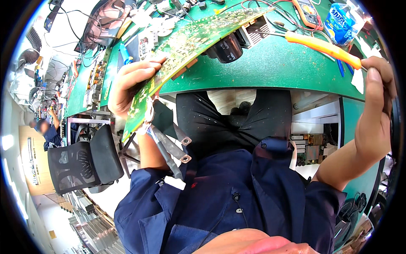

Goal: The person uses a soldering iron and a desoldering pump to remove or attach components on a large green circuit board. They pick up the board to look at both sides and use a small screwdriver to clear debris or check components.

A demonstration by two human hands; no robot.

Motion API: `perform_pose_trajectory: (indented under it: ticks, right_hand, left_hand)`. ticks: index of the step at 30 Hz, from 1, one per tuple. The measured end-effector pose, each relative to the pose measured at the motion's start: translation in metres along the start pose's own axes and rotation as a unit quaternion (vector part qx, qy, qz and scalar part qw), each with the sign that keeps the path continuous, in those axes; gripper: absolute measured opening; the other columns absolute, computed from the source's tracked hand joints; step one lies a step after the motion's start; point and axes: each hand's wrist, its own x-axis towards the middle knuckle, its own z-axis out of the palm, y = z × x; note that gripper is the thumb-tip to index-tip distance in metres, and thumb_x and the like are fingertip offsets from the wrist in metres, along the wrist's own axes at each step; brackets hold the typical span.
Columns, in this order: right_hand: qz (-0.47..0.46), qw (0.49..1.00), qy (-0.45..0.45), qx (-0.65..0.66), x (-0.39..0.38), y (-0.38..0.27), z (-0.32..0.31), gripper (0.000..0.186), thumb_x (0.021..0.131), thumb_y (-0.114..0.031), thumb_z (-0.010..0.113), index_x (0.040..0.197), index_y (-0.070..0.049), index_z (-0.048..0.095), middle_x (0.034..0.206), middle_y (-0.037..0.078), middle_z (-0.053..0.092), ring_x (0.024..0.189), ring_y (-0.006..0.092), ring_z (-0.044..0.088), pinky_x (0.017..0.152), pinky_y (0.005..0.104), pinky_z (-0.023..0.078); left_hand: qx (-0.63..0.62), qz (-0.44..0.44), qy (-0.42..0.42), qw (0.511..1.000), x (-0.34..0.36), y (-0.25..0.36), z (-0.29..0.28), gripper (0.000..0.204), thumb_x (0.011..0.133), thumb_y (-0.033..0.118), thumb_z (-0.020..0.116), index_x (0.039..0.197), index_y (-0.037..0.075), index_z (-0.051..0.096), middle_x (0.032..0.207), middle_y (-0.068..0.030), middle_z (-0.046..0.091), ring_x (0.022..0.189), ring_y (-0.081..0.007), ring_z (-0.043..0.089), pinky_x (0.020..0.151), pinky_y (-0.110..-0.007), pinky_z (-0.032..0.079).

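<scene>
My left hand [129, 86] grips the left edge of a green circuit board [186, 48], thumb and fingers around it. The board is tilted up off the bench, solder side toward me. Beneath it show a black cylindrical capacitor [228, 48] and a finned metal heat sink [258, 34]. From its near corner hang wires with metal lugs [182, 154] and a white connector [174, 182]. At the right, my right hand [376, 82] pinches the end of an orange-handled tool with a thin metal shaft [323, 48]. The shaft points toward the board; whether it touches is hidden.
The green bench [279, 72] bears an orange multimeter [307, 15], a blue packet [340, 23], blue-handled pliers [341, 67] and more boards [96, 78] at the left. A black office chair [86, 163] stands left. Another person [50, 131] is far left.
</scene>
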Motion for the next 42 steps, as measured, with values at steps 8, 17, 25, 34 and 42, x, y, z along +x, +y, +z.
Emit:
perform_pose_trajectory:
  ticks: [8,17,25,34,42]
  right_hand:
    - [0.021,0.991,0.105,0.079,-0.011,-0.014,0.004,0.016,0.088,-0.004,0.054,0.092,0.01,0.059,0.072,0.009,0.058,0.055,0.0085,0.05,0.049,0.0205,0.039]
    - [-0.023,0.985,0.164,0.037,-0.027,-0.015,0.016,0.028,0.093,-0.009,0.049,0.104,0.017,0.053,0.058,0.008,0.051,0.047,0.0103,0.045,0.047,0.0214,0.039]
    - [0.082,0.991,0.101,0.0,-0.027,-0.043,0.026,0.024,0.09,0.006,0.045,0.107,0.018,0.057,0.078,0.023,0.062,0.069,0.0232,0.061,0.062,0.0294,0.05]
    - [0.145,0.958,0.111,0.221,-0.038,-0.033,0.043,0.039,0.096,-0.016,0.038,0.113,0.017,0.051,0.076,0.021,0.06,0.07,0.0227,0.059,0.064,0.03,0.049]
    - [0.131,0.973,-0.063,0.181,-0.03,-0.017,0.048,0.057,0.097,-0.041,0.044,0.114,0.013,0.053,0.091,0.022,0.061,0.079,0.0244,0.062,0.072,0.034,0.051]
  left_hand:
    - [-0.011,-0.009,0.066,0.998,-0.003,0.001,0.009,0.029,0.073,0.007,0.075,0.093,-0.008,0.059,0.094,-0.0227,0.062,0.09,-0.0347,0.065,0.082,-0.043,0.054]
    - [-0.024,-0.005,0.084,0.996,-0.001,-0.005,0.005,0.03,0.077,-0.01,0.066,0.104,0.0,0.055,0.098,-0.0226,0.06,0.082,-0.0281,0.064,0.069,-0.034,0.056]
    - [0.002,-0.021,0.051,0.998,0.001,-0.002,-0.003,0.029,0.081,-0.008,0.06,0.107,0.003,0.054,0.1,-0.0222,0.057,0.091,-0.0288,0.061,0.08,-0.037,0.052]
    - [-0.035,-0.034,0.083,0.995,0.001,-0.002,0.002,0.029,0.078,-0.004,0.065,0.105,0.002,0.054,0.096,-0.0201,0.059,0.087,-0.0262,0.061,0.08,-0.035,0.05]
    - [-0.014,-0.005,0.099,0.995,0.009,-0.005,0.003,0.023,0.078,-0.005,0.068,0.097,-0.002,0.057,0.092,-0.0207,0.062,0.089,-0.0367,0.065,0.083,-0.049,0.054]
